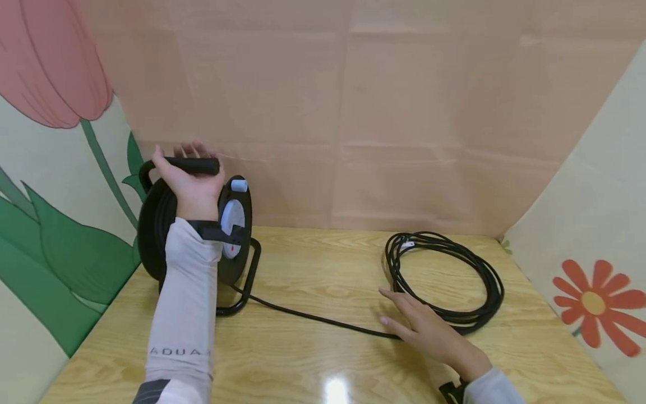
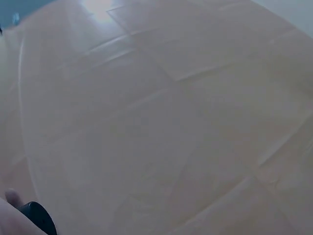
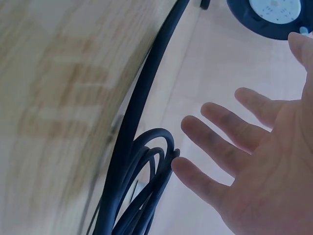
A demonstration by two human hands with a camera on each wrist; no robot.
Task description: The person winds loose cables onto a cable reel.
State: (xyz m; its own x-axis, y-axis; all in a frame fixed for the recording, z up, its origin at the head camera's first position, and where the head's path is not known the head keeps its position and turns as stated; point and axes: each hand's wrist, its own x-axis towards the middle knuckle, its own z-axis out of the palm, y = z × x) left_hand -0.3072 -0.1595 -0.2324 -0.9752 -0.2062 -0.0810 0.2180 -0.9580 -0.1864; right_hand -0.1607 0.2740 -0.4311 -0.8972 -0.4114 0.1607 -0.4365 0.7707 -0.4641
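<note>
A black cable reel (image 1: 153,230) with a pale socket face (image 1: 233,224) stands on the table at the left. My left hand (image 1: 194,185) is at its top handle (image 1: 197,165), palm towards me. The handle crosses the base of the fingers, which extend blurred above it, thumb raised. In the left wrist view only the handle's end (image 2: 39,218) and a bit of the hand show. My right hand (image 1: 429,331), fingers spread, hovers by the near left side of a coiled black cable (image 1: 487,280). The right wrist view shows its palm (image 3: 274,161) beside the coil.
A single black cable (image 1: 318,318) runs across the wooden table (image 1: 313,264) from the reel towards the coil, passing behind my right hand. A small white tag (image 1: 406,245) is on the coil. A pinkish covering (image 1: 343,112) hangs behind the table, with flower-patterned panels at both sides.
</note>
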